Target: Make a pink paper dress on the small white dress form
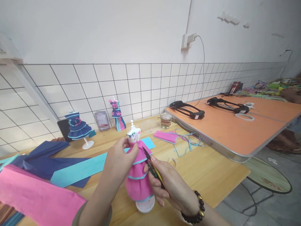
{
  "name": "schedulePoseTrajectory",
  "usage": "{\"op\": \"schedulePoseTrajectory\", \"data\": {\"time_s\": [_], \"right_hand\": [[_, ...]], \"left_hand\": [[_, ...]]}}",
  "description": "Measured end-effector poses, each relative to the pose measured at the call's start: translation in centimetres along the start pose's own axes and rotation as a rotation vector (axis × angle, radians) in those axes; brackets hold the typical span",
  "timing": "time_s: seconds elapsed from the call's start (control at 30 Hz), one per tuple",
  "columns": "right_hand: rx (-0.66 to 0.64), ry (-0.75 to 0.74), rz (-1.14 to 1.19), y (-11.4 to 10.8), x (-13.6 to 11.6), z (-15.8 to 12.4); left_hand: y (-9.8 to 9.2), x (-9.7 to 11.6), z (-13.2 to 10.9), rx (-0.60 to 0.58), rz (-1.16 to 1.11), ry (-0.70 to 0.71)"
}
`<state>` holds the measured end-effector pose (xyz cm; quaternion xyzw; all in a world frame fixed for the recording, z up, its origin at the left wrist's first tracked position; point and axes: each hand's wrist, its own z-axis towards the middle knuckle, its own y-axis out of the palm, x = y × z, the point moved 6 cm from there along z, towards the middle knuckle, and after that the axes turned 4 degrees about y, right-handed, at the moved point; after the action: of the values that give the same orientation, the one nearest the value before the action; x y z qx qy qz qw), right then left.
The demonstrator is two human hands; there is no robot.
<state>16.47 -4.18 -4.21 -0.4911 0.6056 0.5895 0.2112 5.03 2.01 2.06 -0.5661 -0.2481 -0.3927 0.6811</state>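
Note:
A small white doll mannequin (133,134) on a round stand (145,204) wears a pink tiered dress (139,185) with light-blue trim. My left hand (122,153) pinches the dress at the mannequin's upper body, thumb in front. In my right hand (162,177) is a pair of thread snips (152,168) with dark pointed blades and a green-and-yellow grip. The blade tips lie against the upper part of the pink dress, beside my left thumb. Some fingers of the left hand are hidden behind the mannequin.
Two dressed mannequins, one in a navy dress (79,130) and one in a multicoloured dress (117,114), stand near the tiled wall. Pink (39,197), turquoise (80,171) and navy fabric (44,157) lie left. A glass (166,121) and ribbon scraps (188,141) lie right, beside an orange table (235,131) bearing black headsets (188,110).

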Motion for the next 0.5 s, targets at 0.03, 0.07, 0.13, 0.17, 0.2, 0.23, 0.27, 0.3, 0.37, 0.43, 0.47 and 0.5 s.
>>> {"op": "schedulePoseTrajectory", "data": {"time_s": [0.03,0.07,0.13,0.17,0.2,0.23,0.27,0.3,0.37,0.43,0.47,0.5], "right_hand": [[-0.006,-0.006,-0.003,0.03,-0.03,0.04],[-0.011,-0.011,-0.006,0.05,-0.04,0.09],[-0.009,-0.021,-0.012,0.01,-0.05,0.17],[-0.006,-0.025,-0.014,-0.04,-0.05,0.20],[-0.003,-0.027,-0.015,-0.09,-0.05,0.22],[-0.001,-0.029,-0.014,-0.14,-0.05,0.23],[-0.001,-0.029,-0.014,-0.17,-0.05,0.24],[0.000,-0.029,-0.014,-0.20,-0.07,0.24],[0.001,-0.031,-0.011,-0.21,-0.09,0.24],[0.004,-0.035,-0.006,-0.19,-0.09,0.25],[0.004,-0.035,-0.002,-0.16,-0.06,0.27],[0.003,-0.034,0.003,-0.14,-0.03,0.28]], "left_hand": [[0.03,0.09,-0.06,-0.002,0.003,-0.002],[0.06,0.18,-0.10,-0.005,0.006,-0.004],[0.12,0.33,-0.15,-0.008,0.010,-0.004],[0.14,0.37,-0.16,-0.008,0.011,-0.004],[0.16,0.41,-0.17,-0.007,0.011,-0.003],[0.18,0.43,-0.17,-0.008,0.008,-0.002],[0.21,0.42,-0.18,-0.010,0.003,-0.004],[0.24,0.41,-0.18,-0.012,-0.003,-0.007],[0.27,0.40,-0.21,-0.016,-0.017,-0.010],[0.26,0.42,-0.25,-0.020,-0.030,-0.009],[0.25,0.45,-0.27,-0.021,-0.035,-0.007],[0.25,0.46,-0.29,-0.023,-0.040,-0.007]]}}
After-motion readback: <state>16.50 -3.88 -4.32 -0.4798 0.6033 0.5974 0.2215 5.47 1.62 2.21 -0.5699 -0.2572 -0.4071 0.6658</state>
